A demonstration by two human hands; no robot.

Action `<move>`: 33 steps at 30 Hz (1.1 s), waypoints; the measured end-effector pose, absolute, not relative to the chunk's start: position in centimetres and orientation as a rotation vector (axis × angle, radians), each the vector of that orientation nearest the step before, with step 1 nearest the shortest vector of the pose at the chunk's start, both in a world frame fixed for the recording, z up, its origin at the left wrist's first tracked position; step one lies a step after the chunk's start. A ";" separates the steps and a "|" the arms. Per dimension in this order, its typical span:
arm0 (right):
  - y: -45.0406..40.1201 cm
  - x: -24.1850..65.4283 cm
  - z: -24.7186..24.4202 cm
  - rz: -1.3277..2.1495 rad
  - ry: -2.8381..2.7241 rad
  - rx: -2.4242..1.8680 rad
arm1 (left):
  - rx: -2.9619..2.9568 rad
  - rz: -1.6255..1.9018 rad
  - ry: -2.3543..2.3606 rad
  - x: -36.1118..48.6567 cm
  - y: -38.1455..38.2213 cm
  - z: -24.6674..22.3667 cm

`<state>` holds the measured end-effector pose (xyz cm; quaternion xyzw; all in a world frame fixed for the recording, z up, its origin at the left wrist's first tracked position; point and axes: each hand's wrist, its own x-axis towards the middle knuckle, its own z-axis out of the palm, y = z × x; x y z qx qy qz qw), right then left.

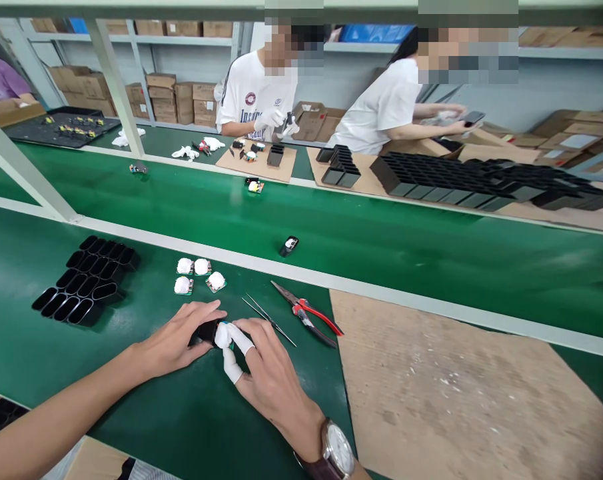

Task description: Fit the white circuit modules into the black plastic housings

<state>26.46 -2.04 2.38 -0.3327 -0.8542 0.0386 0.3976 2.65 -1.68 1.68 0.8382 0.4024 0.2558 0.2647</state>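
My left hand point(181, 339) is closed around a black plastic housing point(208, 331) lying on the green bench. In my right hand point(261, 363), the thumb and index finger, both in white finger cots, pinch a small circuit board with a white blob point(224, 335) at the housing's open end. How far the board sits inside is hidden by my fingers. Several similar white-topped boards point(184, 286) lie just beyond my left hand. Tweezers point(268, 320) and long-nose pliers point(308, 313) with red and black handles rest to the right.
Black housings point(81, 283) stand in rows at the left. A worn brown board point(471, 393) covers the bench at right. Beyond a pale rail point(221, 255), the green belt point(361, 230) carries a black unit point(289, 246). Two co-workers in white shirts point(258, 90) work across it.
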 end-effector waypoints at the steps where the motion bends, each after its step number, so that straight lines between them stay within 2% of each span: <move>1: -2.1 26.4 2.4 0.091 -2.170 -0.847 | 2.272 0.693 1.077 2.7 -1.7 1.7; 16: -2.3 26.9 2.4 0.232 -2.184 -0.759 | 2.146 0.721 1.062 2.8 -2.1 1.2; 27: -1.5 26.5 1.6 0.280 -2.290 -0.907 | 2.004 0.725 1.135 2.5 -1.8 0.7; 33: 1.1 29.8 -0.6 -0.208 -2.205 -1.301 | 2.019 0.790 1.252 2.2 -1.5 0.7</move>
